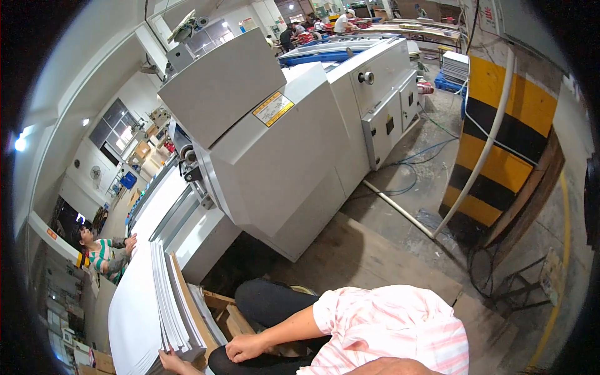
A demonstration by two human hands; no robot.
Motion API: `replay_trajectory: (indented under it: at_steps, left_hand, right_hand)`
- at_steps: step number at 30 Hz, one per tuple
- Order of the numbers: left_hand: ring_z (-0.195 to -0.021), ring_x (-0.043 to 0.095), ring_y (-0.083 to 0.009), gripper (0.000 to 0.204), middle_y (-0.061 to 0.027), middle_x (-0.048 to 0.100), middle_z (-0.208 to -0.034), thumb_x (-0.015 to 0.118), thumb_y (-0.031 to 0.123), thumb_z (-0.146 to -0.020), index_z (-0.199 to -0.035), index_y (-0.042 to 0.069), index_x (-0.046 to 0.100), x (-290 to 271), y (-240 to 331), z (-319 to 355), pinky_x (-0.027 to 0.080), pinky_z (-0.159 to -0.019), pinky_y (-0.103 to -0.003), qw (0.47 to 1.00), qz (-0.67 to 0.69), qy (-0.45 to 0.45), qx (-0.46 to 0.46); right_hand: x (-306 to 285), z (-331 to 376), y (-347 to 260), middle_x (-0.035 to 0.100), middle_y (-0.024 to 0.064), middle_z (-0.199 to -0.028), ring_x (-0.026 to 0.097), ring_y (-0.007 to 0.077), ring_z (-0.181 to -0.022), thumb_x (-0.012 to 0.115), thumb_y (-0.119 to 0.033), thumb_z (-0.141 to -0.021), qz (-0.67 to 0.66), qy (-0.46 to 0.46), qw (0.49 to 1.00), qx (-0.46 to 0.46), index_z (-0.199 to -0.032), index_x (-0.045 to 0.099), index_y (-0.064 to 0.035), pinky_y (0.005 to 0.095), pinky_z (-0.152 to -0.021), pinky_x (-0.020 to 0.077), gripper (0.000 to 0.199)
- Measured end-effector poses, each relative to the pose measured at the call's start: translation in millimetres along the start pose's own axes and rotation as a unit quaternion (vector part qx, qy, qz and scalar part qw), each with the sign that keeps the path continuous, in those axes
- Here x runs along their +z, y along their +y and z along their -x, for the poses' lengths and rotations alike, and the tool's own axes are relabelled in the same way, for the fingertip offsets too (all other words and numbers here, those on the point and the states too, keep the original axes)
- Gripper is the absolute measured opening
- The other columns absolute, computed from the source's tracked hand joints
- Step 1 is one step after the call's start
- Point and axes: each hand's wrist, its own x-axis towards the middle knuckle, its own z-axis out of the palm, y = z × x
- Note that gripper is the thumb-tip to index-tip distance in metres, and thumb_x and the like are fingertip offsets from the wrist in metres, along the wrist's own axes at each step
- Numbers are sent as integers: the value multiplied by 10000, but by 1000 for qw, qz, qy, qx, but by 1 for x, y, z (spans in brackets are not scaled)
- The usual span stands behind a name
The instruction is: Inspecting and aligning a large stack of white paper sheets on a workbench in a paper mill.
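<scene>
A tall stack of large white paper sheets stands at the lower left, its edges fanned into several layers. At its near edge, my left hand pinches the edges of some sheets; part of the hand is cut off by the lower border. My right hand rests on my dark-trousered knee with its fingers curled in, and nothing shows in it. A brown board stands along the side of the stack, between the sheets and my legs. Across the stack, a co-worker in a striped top has both hands on the far edge of the paper.
A big light-grey machine rises ahead, with its feed bed next to the stack. To the right stand a yellow-and-black striped pillar, a white pipe and a small stool. Cables lie on the floor. Other people work far back.
</scene>
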Motion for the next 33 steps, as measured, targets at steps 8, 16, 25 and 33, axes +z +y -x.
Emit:
replay_trajectory:
  at_steps: [8,16,25,33]
  left_hand:
    - [-849,528,-288,363,-186,478,-974,546,168,-854,-997,-163,497,2,9,7,578,-670,-327,1000,-13,-8,-9]
    - [-862,522,-280,394,-186,467,-1004,528,185,-868,-1067,-153,481,1,16,14,564,-710,-328,1000,-15,-11,-10]
    - [-885,536,-267,405,-188,476,-1097,535,194,-875,-1123,-122,477,-5,7,6,553,-720,-320,1000,-18,2,-9]
    - [-849,533,-232,347,-153,504,-992,529,180,-879,-1040,-127,522,5,15,27,556,-695,-300,1000,-19,-6,-21]
  right_hand:
    - [-2,1,3,593,123,-844,575,292,-817,585,-156,-753,27,-52,998,35,-779,615,0,380,-706,444,161]
    - [-5,-1,1,592,122,-856,572,289,-819,586,-153,-764,28,-64,997,38,-801,619,8,374,-710,441,169]
    - [-9,-2,-7,591,117,-875,567,285,-825,576,-144,-780,27,-74,996,37,-811,624,6,373,-707,438,160]
    - [-18,-3,-17,576,115,-932,565,289,-832,577,-154,-791,12,-97,993,72,-829,627,1,378,-712,438,168]
